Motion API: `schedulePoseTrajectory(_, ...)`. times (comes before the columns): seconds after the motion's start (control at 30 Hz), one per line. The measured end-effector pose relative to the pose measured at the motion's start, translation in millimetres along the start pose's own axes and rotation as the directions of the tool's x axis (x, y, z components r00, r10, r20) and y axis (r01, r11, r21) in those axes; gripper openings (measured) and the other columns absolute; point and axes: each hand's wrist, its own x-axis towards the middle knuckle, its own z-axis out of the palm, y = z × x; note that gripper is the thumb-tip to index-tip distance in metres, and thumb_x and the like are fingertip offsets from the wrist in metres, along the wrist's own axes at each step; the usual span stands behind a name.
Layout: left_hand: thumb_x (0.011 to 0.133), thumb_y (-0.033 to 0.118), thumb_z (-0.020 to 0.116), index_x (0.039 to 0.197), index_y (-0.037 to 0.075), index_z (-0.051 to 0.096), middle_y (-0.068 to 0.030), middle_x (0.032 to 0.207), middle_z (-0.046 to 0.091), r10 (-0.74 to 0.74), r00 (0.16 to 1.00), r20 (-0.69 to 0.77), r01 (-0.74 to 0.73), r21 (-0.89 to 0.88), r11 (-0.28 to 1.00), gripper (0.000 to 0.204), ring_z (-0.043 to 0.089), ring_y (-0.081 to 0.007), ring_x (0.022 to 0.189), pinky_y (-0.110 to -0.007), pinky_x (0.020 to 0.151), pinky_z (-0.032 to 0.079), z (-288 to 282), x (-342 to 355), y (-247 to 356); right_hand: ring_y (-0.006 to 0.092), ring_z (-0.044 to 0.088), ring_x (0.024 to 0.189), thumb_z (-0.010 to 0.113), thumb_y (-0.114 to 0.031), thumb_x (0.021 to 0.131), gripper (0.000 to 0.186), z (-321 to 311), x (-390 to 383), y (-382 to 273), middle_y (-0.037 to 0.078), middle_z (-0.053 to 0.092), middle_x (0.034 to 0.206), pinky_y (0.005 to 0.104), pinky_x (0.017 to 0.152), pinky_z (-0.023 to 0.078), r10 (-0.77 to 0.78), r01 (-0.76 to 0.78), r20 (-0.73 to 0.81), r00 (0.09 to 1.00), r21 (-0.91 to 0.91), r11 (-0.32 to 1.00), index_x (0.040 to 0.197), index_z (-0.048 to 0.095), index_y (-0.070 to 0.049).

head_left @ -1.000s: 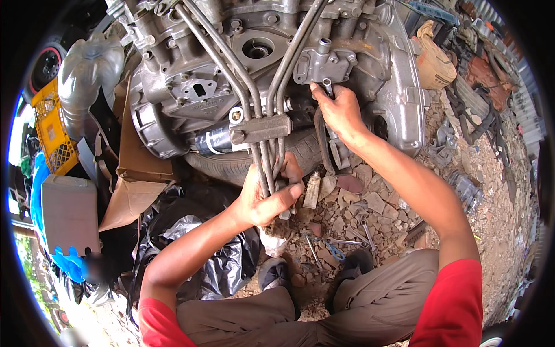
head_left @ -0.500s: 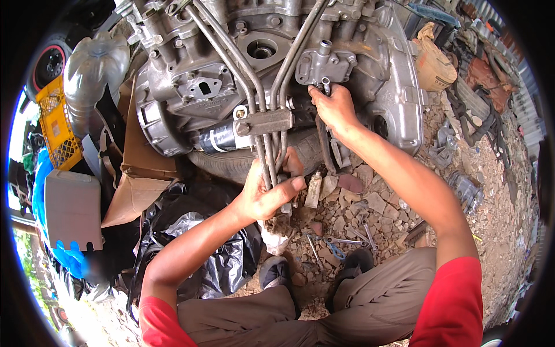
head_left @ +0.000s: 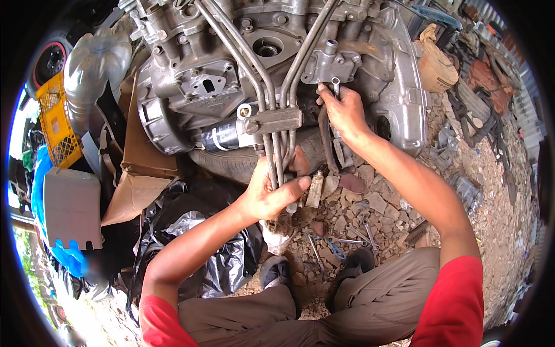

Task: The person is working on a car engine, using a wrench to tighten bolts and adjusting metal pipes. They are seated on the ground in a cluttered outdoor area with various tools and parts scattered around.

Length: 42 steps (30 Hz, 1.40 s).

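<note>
A large grey metal engine [head_left: 202,113] fills the upper middle. Thin metal pipes [head_left: 276,153] run down its front through a clamp block [head_left: 273,121]. My left hand [head_left: 272,194] is wrapped round their lower ends, thumb lying across the front. At the right, my right hand [head_left: 346,113] is closed round a chrome wrench [head_left: 336,84] whose round end sticks up past the fingers; the rest is hidden in the hand. The fingers sit just below a small housing [head_left: 330,65] with an upright pipe stub. A black and white oil filter [head_left: 221,137] lies left of the clamp block.
A tire [head_left: 231,165] lies under the engine. Loose stones cover the ground, with a small tube [head_left: 314,189] and several wrenches [head_left: 347,241] near my feet. Black plastic sheeting [head_left: 214,254] and a torn cardboard box [head_left: 139,179] are at left.
My right hand and the wrench have moved slightly right. The pipes, the clamp block and my left hand appear a little further right; both grips stay closed.
</note>
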Motion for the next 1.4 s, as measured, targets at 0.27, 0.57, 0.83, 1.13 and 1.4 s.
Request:
schedulePoseTrajectory(0.27,0.088,0.015,0.061,0.082,0.005,0.044,-0.0052,0.066,0.050,0.022,1.000,0.003,-0.022,-0.011,1.000,0.021,0.047,-0.0110,0.060,-0.026,0.054,0.036,0.4,-0.7,0.0,0.0047,0.036,0.049,0.043,-0.030,0.103,0.038,-17.8,-2.8,0.2,0.009,0.066,0.087,0.0217,0.047,0.030,0.102,-0.255,0.323,0.941,0.477,0.841,0.112,0.060,0.003)
schedulePoseTrajectory(0.57,0.088,0.017,0.062,0.082,0.005,0.044,-0.0051,0.067,0.050,0.029,0.999,0.015,-0.029,-0.025,0.999,0.022,0.047,-0.0104,0.060,-0.026,0.054,0.037,-0.6,-0.2,-2.2,0.0100,0.041,0.055,0.044,-0.033,0.103,0.038,-3.5,-2.0,-0.5,0.009,0.063,0.087,0.0252,0.051,0.034,0.187,-0.428,0.397,0.899,0.697,0.575,0.109,0.060,0.000)
schedulePoseTrajectory(0.83,0.088,0.018,0.062,0.082,0.005,0.044,-0.0055,0.066,0.051,0.033,0.999,0.015,-0.033,0.003,0.999,0.023,0.046,-0.0104,0.059,-0.026,0.054,0.036,0.8,1.0,0.7,0.0095,0.038,0.051,0.043,-0.028,0.103,0.029,1.0,1.3,1.3,0.007,0.061,0.082,0.0252,0.048,0.031,0.231,-0.376,0.298,0.926,0.724,0.578,0.096,0.059,-0.005)
schedulePoseTrajectory(1.13,0.089,0.019,0.061,0.082,0.005,0.044,-0.0053,0.068,0.051,0.051,0.998,0.035,-0.051,0.008,0.999,0.023,0.046,-0.0104,0.060,-0.026,0.055,0.037,-0.5,2.0,-0.9,0.0087,0.035,0.050,0.041,-0.025,0.103,0.031,3.0,-0.9,-6.4,0.006,0.059,0.079,0.0242,0.045,0.029,0.275,-0.409,0.304,0.912,0.725,0.554,0.098,0.059,-0.001)
schedulePoseTrajectory(1.4,0.088,0.017,0.062,0.082,0.005,0.044,-0.0034,0.069,0.049,0.032,0.998,0.058,-0.033,0.019,0.999,0.022,0.045,-0.0090,0.061,-0.025,0.056,0.036,-0.7,2.6,3.7,0.0085,0.035,0.050,0.044,-0.023,0.104,0.023,7.2,-5.7,-9.5,0.003,0.056,0.078,0.0232,0.045,0.028,0.279,-0.364,0.246,0.928,0.757,0.543,0.099,0.055,-0.003)
